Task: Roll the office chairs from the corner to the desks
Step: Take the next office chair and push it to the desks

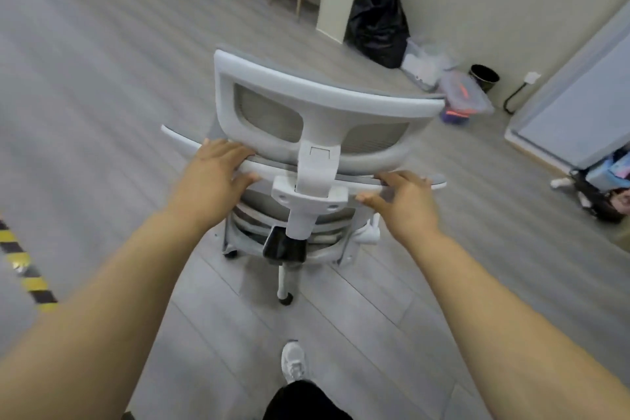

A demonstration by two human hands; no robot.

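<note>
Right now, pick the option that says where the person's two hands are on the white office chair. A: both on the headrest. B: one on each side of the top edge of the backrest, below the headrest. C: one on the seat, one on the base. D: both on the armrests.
B: the left hand and right hand grip the backrest top edge either side of the headrest post.

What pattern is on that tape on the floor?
Yellow and black stripes on the floor tape, head view.
</note>
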